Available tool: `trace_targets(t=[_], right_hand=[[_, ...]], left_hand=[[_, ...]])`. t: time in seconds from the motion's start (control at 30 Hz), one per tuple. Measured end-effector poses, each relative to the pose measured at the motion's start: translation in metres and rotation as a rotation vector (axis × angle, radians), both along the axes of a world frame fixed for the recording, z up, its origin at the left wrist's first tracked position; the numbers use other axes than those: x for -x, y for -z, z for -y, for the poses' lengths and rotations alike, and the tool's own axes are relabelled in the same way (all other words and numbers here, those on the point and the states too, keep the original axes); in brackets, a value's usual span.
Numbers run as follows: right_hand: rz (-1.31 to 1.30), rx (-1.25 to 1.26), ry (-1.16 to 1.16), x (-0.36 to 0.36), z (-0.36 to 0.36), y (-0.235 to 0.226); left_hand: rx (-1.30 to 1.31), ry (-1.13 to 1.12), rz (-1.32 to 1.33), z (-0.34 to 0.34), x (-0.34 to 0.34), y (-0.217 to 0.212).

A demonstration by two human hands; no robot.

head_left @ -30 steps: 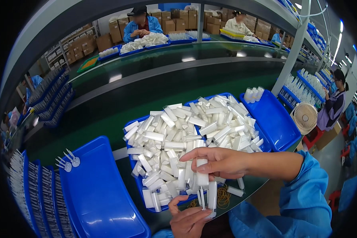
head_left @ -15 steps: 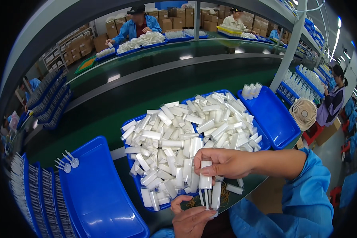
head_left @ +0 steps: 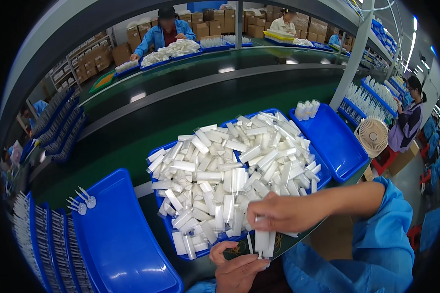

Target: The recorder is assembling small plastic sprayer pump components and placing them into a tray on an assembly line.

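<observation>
My left hand (head_left: 237, 271) pinches the base of a small stand with several thin upright white prongs (head_left: 250, 242), low in front of me. My right hand (head_left: 286, 213), a little smeared by motion, has its fingers closed on the upper end of a white block in a clear sleeve (head_left: 261, 240). This sleeved block now sits down over one prong, its lower end close above the left fingertips. Another white sleeved piece stands beside it on the same stand. Just beyond my hands, a pile of similar white sleeved blocks (head_left: 215, 178) fills blue trays.
At the left lies a blue tray (head_left: 127, 244) with two pronged stands (head_left: 87, 197) at its far corner; stacked trays (head_left: 39, 239) flank it. Rightward are a blue tray (head_left: 335, 146) holding several filled stands (head_left: 307, 110) and a small fan (head_left: 373, 137). Co-workers sit across the green conveyor (head_left: 190, 102).
My right hand has pushed the white sleeved block downward, over a prong of the stand. My left hand stays nearly in place, and the view has shifted slightly.
</observation>
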State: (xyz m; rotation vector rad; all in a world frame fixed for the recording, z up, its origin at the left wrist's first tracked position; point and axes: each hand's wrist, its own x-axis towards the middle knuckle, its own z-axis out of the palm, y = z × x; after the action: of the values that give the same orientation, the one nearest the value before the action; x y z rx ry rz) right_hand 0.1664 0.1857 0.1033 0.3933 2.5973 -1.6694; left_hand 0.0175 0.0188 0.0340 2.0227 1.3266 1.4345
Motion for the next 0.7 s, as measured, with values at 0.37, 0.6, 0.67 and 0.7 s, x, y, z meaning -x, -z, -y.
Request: trace_targets(t=[0.37, 0.6, 0.67, 0.7], right_hand=[[-0.073, -0.256, -0.176, 0.005, 0.03, 0.004], [0.112, -1.383, 0.283, 0.023, -0.072, 0.008], [0.253, -1.488, 0.226, 0.017, -0.094, 0.02], [0.278, -1.488, 0.184, 0.019, -0.1, 0.025]], left_hand=[[0.034, -0.182, 0.277, 0.012, -0.008, 0.01], [0.04, -0.215, 0.635, 0.007, -0.01, 0.019], [0.026, -0.22, 0.821, 0.007, -0.016, 0.014], [0.018, -0.251, 0.963, 0.006, -0.022, 0.006]])
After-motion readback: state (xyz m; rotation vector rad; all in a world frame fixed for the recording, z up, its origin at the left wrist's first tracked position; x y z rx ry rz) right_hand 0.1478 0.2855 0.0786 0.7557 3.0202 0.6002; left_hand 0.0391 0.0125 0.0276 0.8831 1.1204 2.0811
